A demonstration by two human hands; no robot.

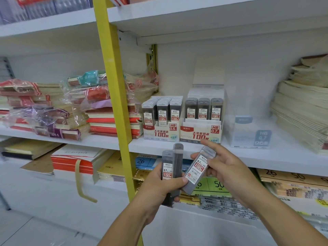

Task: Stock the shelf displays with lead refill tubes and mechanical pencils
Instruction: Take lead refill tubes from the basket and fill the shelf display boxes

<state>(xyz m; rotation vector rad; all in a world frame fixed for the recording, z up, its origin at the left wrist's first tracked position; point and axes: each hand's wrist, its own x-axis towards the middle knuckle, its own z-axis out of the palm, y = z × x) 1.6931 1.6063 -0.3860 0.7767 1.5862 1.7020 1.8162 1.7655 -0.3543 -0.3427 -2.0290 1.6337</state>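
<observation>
— Hands closest in: left hand (pixel 159 187) and right hand (pixel 225 167), both raised just below the shelf edge. What's around them?

— White shelf (pixel 248 157), with a yellow post (pixel 113 86) crossing in front. Tall stack of cream notebooks (pixel 301 107) at far right, wrapped notebooks (pixel 71 110) at left. Mid-shelf, side by side: the 0.5 box (pixel 162 132), packed with tubes, and the 0.7 box (pixel 200 133), showing three in a row. A clear box (pixel 248 134) sits just right of those.

— And the grips?

— Left hand is curled round two lead tubes (pixel 167 172), held upright with the thumb across the front. Right hand pinches a third tube (pixel 197 168), tilted, its lower end touching the left thumb.
</observation>
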